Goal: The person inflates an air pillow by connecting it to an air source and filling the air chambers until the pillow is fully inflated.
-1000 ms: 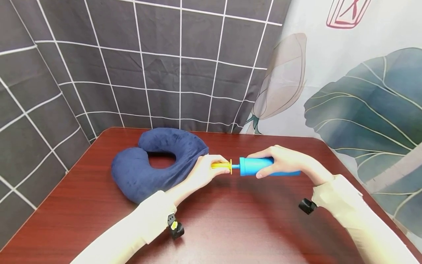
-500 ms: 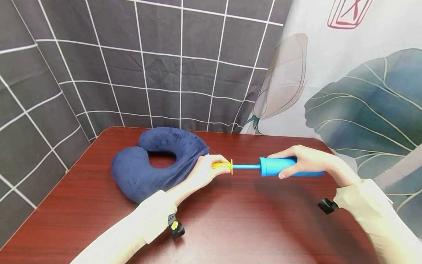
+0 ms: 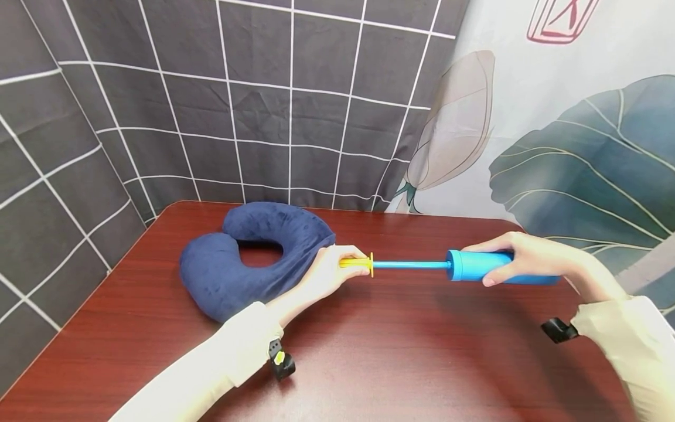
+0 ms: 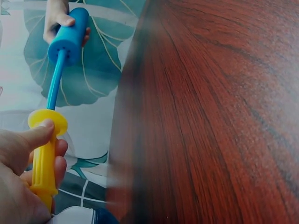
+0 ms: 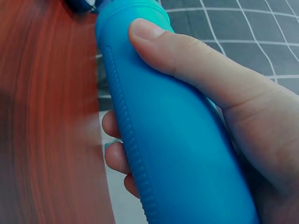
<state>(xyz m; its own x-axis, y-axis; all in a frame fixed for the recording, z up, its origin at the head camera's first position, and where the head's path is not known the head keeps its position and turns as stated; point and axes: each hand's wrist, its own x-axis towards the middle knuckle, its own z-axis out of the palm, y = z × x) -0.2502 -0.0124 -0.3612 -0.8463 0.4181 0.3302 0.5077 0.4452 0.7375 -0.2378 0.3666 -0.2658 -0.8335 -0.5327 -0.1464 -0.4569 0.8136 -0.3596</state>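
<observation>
A hand pump with a blue barrel, a thin blue rod and a yellow handle is held level above the table between both hands. My left hand grips the yellow handle, its thumb against the round flange. The right hand wraps round the blue barrel; its thumb lies along the top near the collar in the right wrist view. Between handle and barrel a long stretch of the rod shows. Beside my left hand lies a navy U-shaped neck pillow, partly covered by that hand and forearm.
A reddish-brown wooden table lies under everything. Behind it hangs a dark grid-patterned cloth, and at the right a pale cloth with large leaf prints. Small black wrist cameras are strapped to both sleeves.
My right hand has moved steadily right with the pump barrel, drawing it away from the handle, so much more of the rod shows. The left hand and pillow have stayed in place.
</observation>
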